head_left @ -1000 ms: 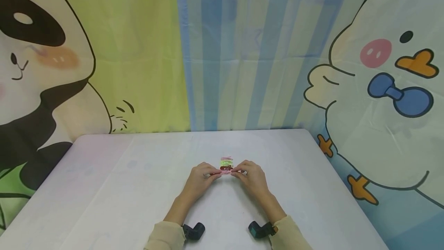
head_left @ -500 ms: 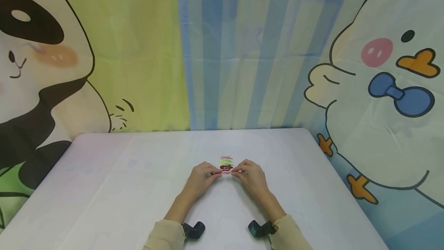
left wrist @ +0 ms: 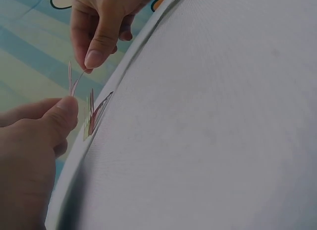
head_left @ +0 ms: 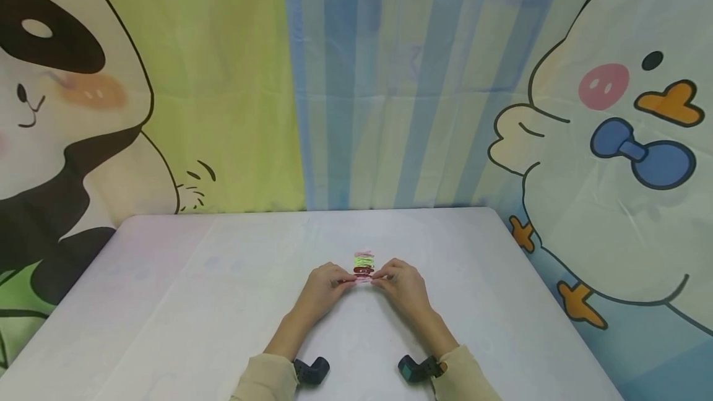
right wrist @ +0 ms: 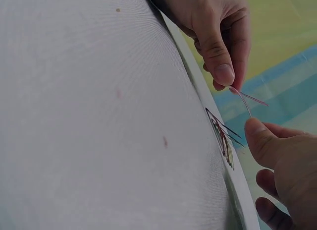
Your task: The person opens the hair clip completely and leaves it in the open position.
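Near the table's middle, my left hand (head_left: 325, 284) and right hand (head_left: 403, 284) face each other. Thumb and fingertips of each pinch an end of a thin pink strip, whose bent middle (right wrist: 242, 97) shows between them in the right wrist view. A second thin pink length (right wrist: 255, 100) sticks out beside it; whether it is a separate piece I cannot tell. Just beyond the fingertips lie thin green strips (head_left: 364, 261), dark red strips (head_left: 363, 270) and pink strips (head_left: 364, 254), grouped by colour in rows. Their exact material is too small to make out.
The white table (head_left: 195, 302) has rounded far corners. Behind it hangs a curtain (head_left: 367, 79) with stripes and cartoon animals. A black wrist camera (head_left: 312, 370) is worn on the left forearm, another black camera (head_left: 419, 368) on the right.
Both hands stay almost in place with their pinch kept. The held pink strip has shifted very slightly toward me, and more of the dark red strips shows beyond it.
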A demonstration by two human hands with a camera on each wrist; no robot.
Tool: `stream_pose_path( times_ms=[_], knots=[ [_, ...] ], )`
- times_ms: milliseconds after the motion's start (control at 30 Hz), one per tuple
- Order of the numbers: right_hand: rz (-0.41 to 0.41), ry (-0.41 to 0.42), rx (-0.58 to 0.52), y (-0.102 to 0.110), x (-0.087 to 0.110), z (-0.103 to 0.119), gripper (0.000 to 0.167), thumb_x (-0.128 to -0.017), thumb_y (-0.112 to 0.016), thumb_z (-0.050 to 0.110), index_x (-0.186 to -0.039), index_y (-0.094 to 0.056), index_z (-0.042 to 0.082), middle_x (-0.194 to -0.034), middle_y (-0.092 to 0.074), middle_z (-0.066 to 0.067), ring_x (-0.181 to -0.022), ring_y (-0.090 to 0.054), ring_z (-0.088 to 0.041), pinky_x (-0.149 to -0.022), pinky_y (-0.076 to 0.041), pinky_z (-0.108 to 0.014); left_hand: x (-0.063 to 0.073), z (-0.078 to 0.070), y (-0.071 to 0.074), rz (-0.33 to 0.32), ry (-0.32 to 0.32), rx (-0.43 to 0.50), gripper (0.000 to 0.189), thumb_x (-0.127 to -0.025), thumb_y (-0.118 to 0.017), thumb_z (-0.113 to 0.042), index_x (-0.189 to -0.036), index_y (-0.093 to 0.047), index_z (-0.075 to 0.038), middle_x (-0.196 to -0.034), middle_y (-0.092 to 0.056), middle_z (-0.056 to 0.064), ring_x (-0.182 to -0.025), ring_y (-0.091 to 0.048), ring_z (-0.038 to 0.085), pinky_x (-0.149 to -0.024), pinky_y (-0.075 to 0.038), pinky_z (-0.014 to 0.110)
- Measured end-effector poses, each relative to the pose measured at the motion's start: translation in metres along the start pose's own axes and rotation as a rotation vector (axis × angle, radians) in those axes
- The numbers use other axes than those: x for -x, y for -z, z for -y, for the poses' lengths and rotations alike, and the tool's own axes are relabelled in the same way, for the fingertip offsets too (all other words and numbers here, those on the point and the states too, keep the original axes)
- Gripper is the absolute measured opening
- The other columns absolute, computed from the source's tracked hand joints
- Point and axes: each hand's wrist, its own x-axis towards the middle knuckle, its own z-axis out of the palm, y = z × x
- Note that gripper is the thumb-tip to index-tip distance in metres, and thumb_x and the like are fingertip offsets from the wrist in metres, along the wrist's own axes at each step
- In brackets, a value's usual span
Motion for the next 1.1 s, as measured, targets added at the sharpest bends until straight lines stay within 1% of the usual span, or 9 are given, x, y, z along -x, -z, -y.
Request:
stream_pose_path(
  times_ms=[167,400,667,867,1033,1100],
  knots=[
    [0.003,0.007,0.024,-0.0024,0.001,-0.001,0.007,-0.073,-0.081,0.021,-0.076,-0.075,0.022,-0.079,-0.063,0.014,-0.073,-0.059,-0.004,-0.065,-0.047,-0.024,0.0008,0.0006,-0.0007,0.018,0.009,-0.02,0.01,-0.076,-0.079,-0.016,-0.086,-0.077,-0.017,-0.079,-0.069,-0.008,-0.077,-0.06,0.004,-0.07,-0.049,0.025],
    [0.02,-0.004,0.037,-0.0045,0.0017,-0.0021,0.007,-0.074,-0.081,0.021,-0.076,-0.075,0.024,-0.078,-0.062,0.017,-0.073,-0.058,-0.003,-0.065,-0.046,-0.023,0.0006,0.0016,-0.0021,0.039,0.025,-0.038,0.01,-0.076,-0.079,-0.015,-0.087,-0.077,-0.018,-0.079,-0.069,-0.008,-0.078,-0.06,0.005,-0.072,-0.049,0.026],
    [0.046,-0.011,0.061,-0.0059,0.0015,-0.0025,0.006,-0.074,-0.08,0.023,-0.077,-0.075,0.024,-0.079,-0.062,0.016,-0.074,-0.058,-0.003,-0.066,-0.046,-0.023,-0.0004,0.0018,-0.0029,0.047,0.027,-0.059,0.01,-0.077,-0.078,-0.016,-0.086,-0.077,-0.018,-0.078,-0.068,-0.009,-0.077,-0.059,0.005,-0.07,-0.049,0.025],
    [0.062,-0.022,0.062,-0.006,0.0008,-0.0029,0.005,-0.075,-0.08,0.024,-0.078,-0.075,0.022,-0.08,-0.062,0.015,-0.075,-0.058,-0.005,-0.067,-0.046,-0.025,-0.0021,0.0002,-0.0037,0.051,0.015,-0.087,0.009,-0.078,-0.078,-0.018,-0.086,-0.077,-0.017,-0.079,-0.069,-0.008,-0.077,-0.059,0.007,-0.07,-0.049,0.026],
    [0.057,-0.027,0.061,-0.0075,0.0018,-0.0035,0.006,-0.074,-0.08,0.023,-0.077,-0.075,0.023,-0.079,-0.062,0.015,-0.074,-0.057,-0.005,-0.067,-0.046,-0.025,-0.0021,-0.0009,-0.004,0.077,0.037,-0.111,0.008,-0.079,-0.077,-0.02,-0.087,-0.078,-0.018,-0.079,-0.069,-0.009,-0.077,-0.059,0.007,-0.071,-0.048,0.026],
    [0.05,-0.017,0.062,-0.0087,0.0016,-0.0037,0.006,-0.074,-0.08,0.023,-0.077,-0.075,0.023,-0.079,-0.062,0.015,-0.074,-0.057,-0.005,-0.067,-0.046,-0.025,-0.0018,-0.001,-0.0039,0.081,0.05,-0.12,0.008,-0.079,-0.077,-0.021,-0.087,-0.078,-0.018,-0.078,-0.069,-0.009,-0.077,-0.059,0.007,-0.071,-0.048,0.026]
  ],
)
